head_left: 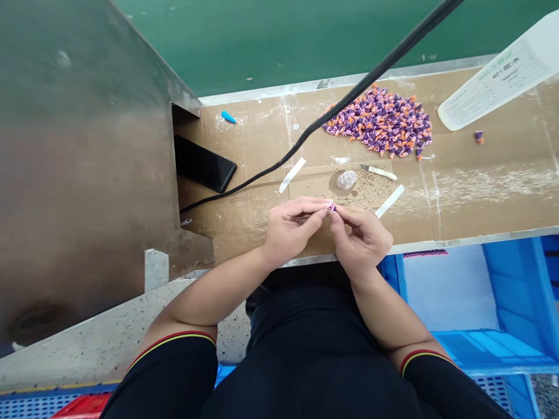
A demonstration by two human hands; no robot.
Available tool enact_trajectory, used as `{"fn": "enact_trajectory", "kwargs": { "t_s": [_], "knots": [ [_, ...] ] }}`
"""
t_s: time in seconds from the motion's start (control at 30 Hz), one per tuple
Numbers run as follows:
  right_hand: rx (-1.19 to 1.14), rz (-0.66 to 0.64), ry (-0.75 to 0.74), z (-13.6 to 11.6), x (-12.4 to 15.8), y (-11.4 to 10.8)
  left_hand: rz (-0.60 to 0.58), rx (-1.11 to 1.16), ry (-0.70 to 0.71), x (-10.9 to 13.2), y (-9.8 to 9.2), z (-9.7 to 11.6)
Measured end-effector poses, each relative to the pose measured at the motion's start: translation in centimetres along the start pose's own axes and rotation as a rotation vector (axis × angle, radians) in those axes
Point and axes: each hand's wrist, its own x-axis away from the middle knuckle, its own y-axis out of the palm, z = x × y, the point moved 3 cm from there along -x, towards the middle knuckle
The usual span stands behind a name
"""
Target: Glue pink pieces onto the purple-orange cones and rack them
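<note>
Metal housing [87,157] bounds the cardboard-covered bench [238,230] at left; near edge runs close by the wrists. Left hand [289,230] and right hand [363,237] meet over the cardboard, fingertips of both pinching a small purple-and-white piece [333,208] between them, pointing direction and long axis unclear; clear cup [346,180] stands just beyond, contents indistinct. Blue crate [510,279] at right, pale-floored.

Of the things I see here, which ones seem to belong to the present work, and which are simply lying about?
Likely part of the work:
small purple piece, held between left hand and right hand
heap of purple-and-orange pieces
small clear cup
craft knife

Likely just lying about:
smartphone
blue cone-shaped piece
black cable
</note>
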Motion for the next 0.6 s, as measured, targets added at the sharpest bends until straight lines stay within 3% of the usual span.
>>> {"fn": "enact_trajectory", "kwargs": {
  "t_s": [0.3,0.6],
  "knots": [
    [-0.001,-0.012,-0.032,-0.49,-0.35,-0.11,-0.011,-0.106,0.103,0.10,-0.13,0.35],
    [0.008,0.003,-0.050,-0.24,-0.63,-0.47,-0.114,0.079,0.002,0.33,0.28,-0.13]
  ]
}}
